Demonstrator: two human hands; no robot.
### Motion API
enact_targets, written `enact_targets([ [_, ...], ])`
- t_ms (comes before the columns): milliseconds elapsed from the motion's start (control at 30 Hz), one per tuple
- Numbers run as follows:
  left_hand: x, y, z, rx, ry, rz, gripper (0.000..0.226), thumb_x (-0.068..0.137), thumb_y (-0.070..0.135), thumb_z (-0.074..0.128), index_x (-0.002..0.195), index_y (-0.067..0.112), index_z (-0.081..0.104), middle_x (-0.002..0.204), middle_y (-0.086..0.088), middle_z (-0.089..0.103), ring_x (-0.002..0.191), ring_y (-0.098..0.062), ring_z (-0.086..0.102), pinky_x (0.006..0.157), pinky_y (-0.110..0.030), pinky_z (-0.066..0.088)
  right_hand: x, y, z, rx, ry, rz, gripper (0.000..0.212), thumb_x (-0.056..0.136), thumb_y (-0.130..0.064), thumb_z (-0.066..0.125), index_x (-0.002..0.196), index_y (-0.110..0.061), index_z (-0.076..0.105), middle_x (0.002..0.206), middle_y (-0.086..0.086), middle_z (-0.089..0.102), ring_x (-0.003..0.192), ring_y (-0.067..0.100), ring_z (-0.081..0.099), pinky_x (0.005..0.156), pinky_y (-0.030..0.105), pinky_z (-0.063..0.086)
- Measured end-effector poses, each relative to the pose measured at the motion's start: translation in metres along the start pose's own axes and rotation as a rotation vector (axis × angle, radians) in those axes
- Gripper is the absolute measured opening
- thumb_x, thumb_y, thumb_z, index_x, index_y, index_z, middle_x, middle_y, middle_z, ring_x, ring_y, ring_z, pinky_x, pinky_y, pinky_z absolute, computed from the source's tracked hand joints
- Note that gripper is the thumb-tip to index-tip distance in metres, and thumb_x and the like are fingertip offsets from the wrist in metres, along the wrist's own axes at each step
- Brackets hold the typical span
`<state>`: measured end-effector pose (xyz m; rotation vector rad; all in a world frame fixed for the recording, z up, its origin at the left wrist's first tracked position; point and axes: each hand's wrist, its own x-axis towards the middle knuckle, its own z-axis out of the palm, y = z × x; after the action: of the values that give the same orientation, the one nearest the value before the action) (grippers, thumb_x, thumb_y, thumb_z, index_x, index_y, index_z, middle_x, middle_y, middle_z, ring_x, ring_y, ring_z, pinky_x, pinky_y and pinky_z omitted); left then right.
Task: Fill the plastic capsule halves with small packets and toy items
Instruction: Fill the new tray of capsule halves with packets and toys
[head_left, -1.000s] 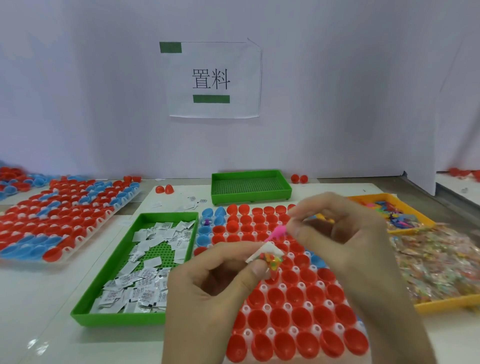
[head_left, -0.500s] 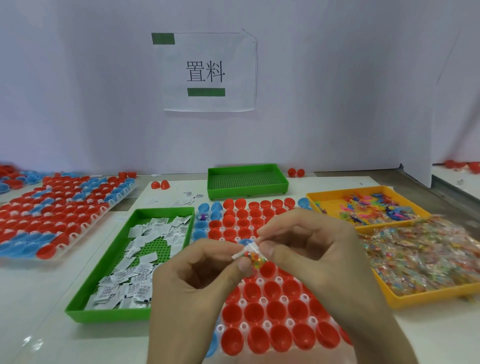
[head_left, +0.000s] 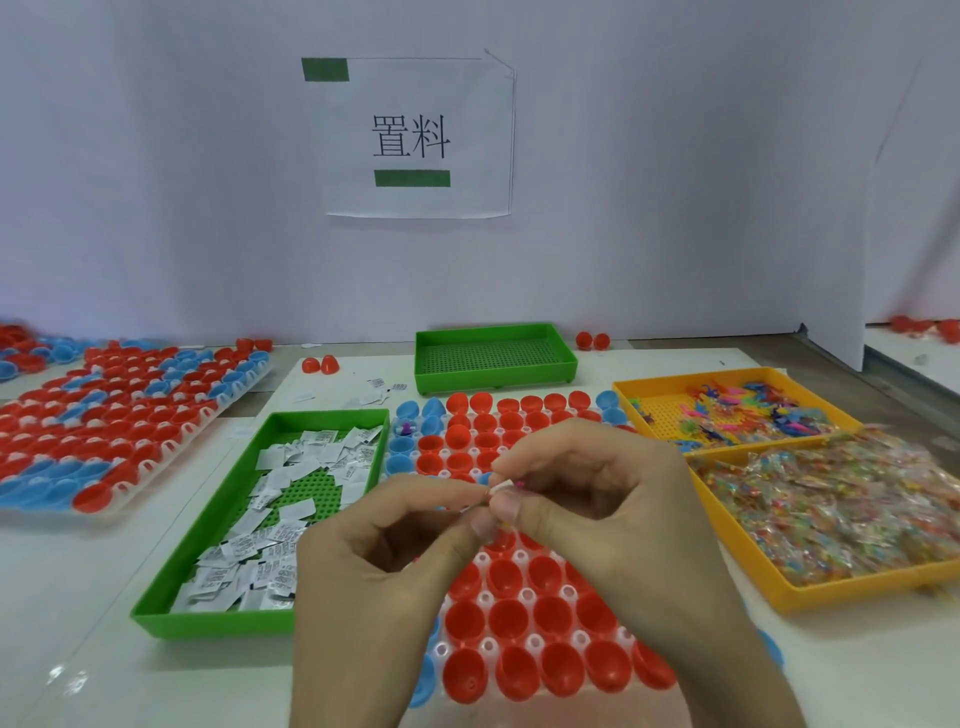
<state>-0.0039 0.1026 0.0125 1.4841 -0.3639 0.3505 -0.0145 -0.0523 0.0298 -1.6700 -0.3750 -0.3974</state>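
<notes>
A white rack (head_left: 485, 564) of red and blue capsule halves (head_left: 506, 618) lies in front of me. Above its middle, my left hand (head_left: 395, 561) and my right hand (head_left: 597, 493) meet and together pinch a small bundle (head_left: 501, 488): a white packet with something pink and colourful against it, mostly hidden by fingertips. A green tray (head_left: 208, 525) of small white packets (head_left: 280, 509) sits left of the rack. On the right, a yellow tray holds small colourful toys (head_left: 737, 415), and a second yellow tray (head_left: 737, 551) holds clear bead packets (head_left: 841, 509).
An empty green tray (head_left: 493, 356) stands behind the rack. Another rack of red and blue halves (head_left: 104, 421) lies far left. Loose red halves (head_left: 319, 365) and a few stray packets (head_left: 379, 389) lie near the back. A white wall with a paper sign (head_left: 415, 137) closes the rear.
Both hands have drawn closer together, the right hand bringing a pink toy to the packet held by the left. The colourful packet is now mostly hidden between the fingertips. The view has shifted slightly.
</notes>
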Motion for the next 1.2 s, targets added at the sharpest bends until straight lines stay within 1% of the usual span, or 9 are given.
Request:
enact_targets([
  [133, 0.0, -0.003, 0.0, -0.077, 0.014, -0.027, 0.021, 0.06, 0.018, 0.081, 0.08, 0.02, 0.081, 0.083, -0.008, 0.077, 0.071, -0.017, 0.074, 0.065, -0.019, 0.057, 0.0, 0.001, 0.003, 0.045, 0.036, -0.028, 0.021, 0.079, -0.002, 0.08, 0.084, -0.021, 0.075, 0.081, -0.001, 0.077, 0.08, 0.017, 0.075, 0.07, 0.019, 0.056],
  [200, -0.001, -0.005, 0.001, -0.131, 0.05, -0.063, 0.026, 0.056, 0.027, 0.082, 0.081, 0.023, 0.08, 0.08, -0.007, 0.077, 0.071, -0.016, 0.075, 0.063, -0.018, 0.057, 0.0, 0.0, 0.006, 0.07, 0.05, -0.041, 0.021, 0.079, -0.002, 0.08, 0.085, -0.021, 0.075, 0.083, 0.0, 0.077, 0.082, 0.018, 0.075, 0.07, 0.02, 0.057],
  [300, -0.001, -0.005, 0.002, -0.116, 0.085, -0.005, 0.029, 0.048, 0.028, 0.089, 0.075, 0.026, 0.08, 0.072, -0.005, 0.076, 0.067, -0.012, 0.074, 0.061, -0.017, 0.056, 0.0, 0.001, 0.008, 0.131, 0.043, -0.041, 0.02, 0.079, -0.001, 0.08, 0.089, -0.018, 0.075, 0.086, 0.002, 0.078, 0.085, 0.02, 0.075, 0.074, 0.023, 0.058],
  [467, 0.0, -0.008, -0.001, -0.066, 0.083, 0.075, 0.016, 0.068, 0.023, 0.076, 0.08, 0.032, 0.08, 0.078, 0.001, 0.078, 0.073, -0.01, 0.074, 0.065, -0.014, 0.055, 0.001, 0.002, 0.011, 0.126, 0.053, 0.011, 0.018, 0.08, -0.003, 0.08, 0.089, -0.017, 0.075, 0.087, -0.001, 0.077, 0.085, 0.017, 0.075, 0.075, 0.023, 0.058],
  [633, 0.0, -0.011, -0.003, -0.048, 0.086, 0.068, 0.015, 0.069, 0.024, 0.076, 0.08, 0.033, 0.081, 0.078, -0.002, 0.077, 0.074, -0.014, 0.074, 0.067, -0.017, 0.056, 0.0, 0.003, 0.018, -0.004, 0.096, -0.005, 0.019, 0.083, -0.004, 0.077, 0.09, -0.022, 0.074, 0.083, -0.009, 0.075, 0.083, 0.011, 0.073, 0.073, 0.023, 0.059],
  [867, 0.001, -0.012, -0.015, 0.04, 0.072, 0.089, 0.017, 0.074, 0.012, 0.075, 0.083, 0.025, 0.081, 0.078, -0.002, 0.077, 0.074, -0.014, 0.074, 0.066, -0.016, 0.055, 0.005, -0.002, 0.019, -0.109, 0.043, -0.026, 0.024, 0.08, -0.003, 0.08, 0.087, -0.024, 0.073, 0.082, -0.012, 0.075, 0.081, 0.006, 0.073, 0.072, 0.018, 0.057],
  [1000, 0.003, -0.016, -0.021, 0.161, 0.142, 0.102, 0.015, 0.076, 0.019, 0.076, 0.081, 0.032, 0.081, 0.08, 0.008, 0.077, 0.077, -0.009, 0.073, 0.068, -0.016, 0.055, 0.022, -0.005, 0.024, -0.275, -0.055, -0.079, 0.021, 0.078, -0.003, 0.08, 0.082, -0.023, 0.074, 0.077, -0.013, 0.074, 0.076, 0.002, 0.072, 0.068, 0.013, 0.055],
  [1067, 0.005, -0.022, -0.023, 0.255, 0.158, 0.073, 0.022, 0.082, 0.014, 0.077, 0.089, 0.035, 0.079, 0.084, 0.017, 0.076, 0.081, -0.002, 0.072, 0.07, -0.01, 0.052, 0.042, -0.001, 0.022, -0.315, -0.111, -0.073, 0.02, 0.078, -0.003, 0.079, 0.079, -0.022, 0.073, 0.075, -0.01, 0.074, 0.074, 0.003, 0.072, 0.069, 0.016, 0.056],
  [1200, 0.006, -0.032, -0.029, 0.298, 0.191, -0.027, 0.028, 0.088, 0.012, 0.073, 0.101, 0.037, 0.076, 0.092, 0.027, 0.073, 0.088, 0.004, 0.068, 0.072, -0.006, 0.048, 0.102, 0.028, 0.019, -0.518, -0.068, -0.107, 0.023, 0.076, -0.007, 0.081, 0.077, -0.026, 0.07, 0.07, -0.014, 0.07, 0.071, -0.003, 0.068, 0.067, 0.005, 0.048],
])
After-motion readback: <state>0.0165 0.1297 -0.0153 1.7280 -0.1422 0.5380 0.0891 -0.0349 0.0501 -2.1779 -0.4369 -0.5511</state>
